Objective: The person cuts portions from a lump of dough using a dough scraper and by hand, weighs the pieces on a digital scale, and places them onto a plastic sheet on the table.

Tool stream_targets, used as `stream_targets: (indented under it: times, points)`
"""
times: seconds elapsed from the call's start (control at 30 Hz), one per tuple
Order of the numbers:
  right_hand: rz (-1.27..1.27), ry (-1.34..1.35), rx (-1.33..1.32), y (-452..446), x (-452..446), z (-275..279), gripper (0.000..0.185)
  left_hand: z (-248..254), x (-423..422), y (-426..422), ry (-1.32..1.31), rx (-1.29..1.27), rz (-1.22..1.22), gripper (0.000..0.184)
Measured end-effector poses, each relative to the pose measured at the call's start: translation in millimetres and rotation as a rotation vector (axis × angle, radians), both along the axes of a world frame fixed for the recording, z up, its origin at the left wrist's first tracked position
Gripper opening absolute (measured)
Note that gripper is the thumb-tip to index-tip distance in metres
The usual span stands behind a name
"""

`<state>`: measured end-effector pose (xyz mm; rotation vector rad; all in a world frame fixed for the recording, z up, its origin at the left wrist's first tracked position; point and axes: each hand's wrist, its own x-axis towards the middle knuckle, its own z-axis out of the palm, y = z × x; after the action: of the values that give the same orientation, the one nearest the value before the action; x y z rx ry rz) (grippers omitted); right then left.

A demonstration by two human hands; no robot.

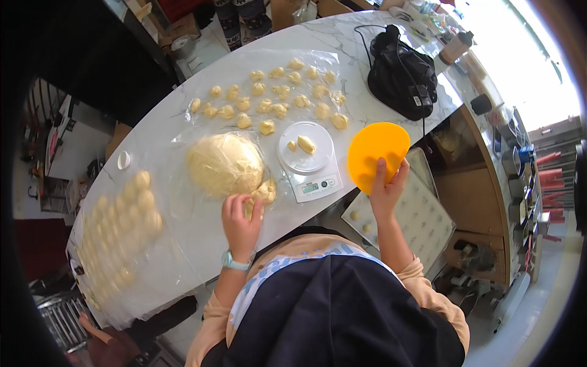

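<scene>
My right hand grips a rounded yellow dough scraper, thumb lying across its face. At the lower edge of a big dough mound, the curled fingers of my left hand are closed on a smaller piece of dough; the fingertips are partly hidden. Between my hands stands a white digital kitchen scale, its display lit but hard to read. Two small bits of dough lie on its round pan.
Several loose dough lumps rest on plastic sheeting at the back. Rows of dough balls lie under plastic at left, near a small white cup. A black bag sits back right. Below the table edge is a tray. Another person's arm shows lower left.
</scene>
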<state>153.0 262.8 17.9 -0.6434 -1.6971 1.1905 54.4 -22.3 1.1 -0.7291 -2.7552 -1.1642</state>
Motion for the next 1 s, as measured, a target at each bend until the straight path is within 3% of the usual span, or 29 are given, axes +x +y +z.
stream_targets:
  times: [0.13,0.33,0.43,0.57,0.63,0.77,0.8,0.87,0.9,1.0]
  points:
    - [0.024,0.022,-0.131,-2.3,2.7,5.8,0.03,-7.0,22.6,-17.9,-0.044,-0.15,0.004,0.041]
    - [0.043,0.055,-0.098,-3.3,-10.8,9.5,0.03,-12.4,7.8,16.4,-0.342,0.163,0.002,0.039]
    - [0.066,0.07,-0.07,-4.3,-16.3,12.3,0.029,-25.9,1.2,29.4,-0.107,0.168,-0.083,0.039]
    - [0.057,0.054,-0.04,-7.3,-21.1,12.5,0.028,-45.6,12.0,2.1,-0.032,-0.022,-0.087,0.05]
    - [0.085,0.056,-0.036,-13.9,-22.1,15.9,0.027,-41.6,21.4,-7.9,0.017,0.084,-0.023,0.053]
    - [0.327,0.016,-0.098,-55.1,-35.6,25.5,0.027,-49.8,25.3,-19.9,0.038,0.177,0.112,0.048]
    - [0.437,-0.12,0.108,-67.1,-37.2,26.1,0.029,-55.8,23.4,-23.7,0.068,0.127,0.068,0.043]
    - [0.808,-0.471,0.088,-93.3,-48.3,25.8,0.032,-66.1,19.1,-30.9,0.126,0.029,-0.024,0.033]
    - [0.919,-0.663,0.257,-102.1,-57.0,33.0,0.028,-64.5,18.8,-31.1,0.113,0.049,-0.011,0.029]
    - [1.046,-0.663,0.504,-133.0,-78.2,31.7,0.028,-55.4,19.8,-27.4,0.088,0.095,0.018,0.021]
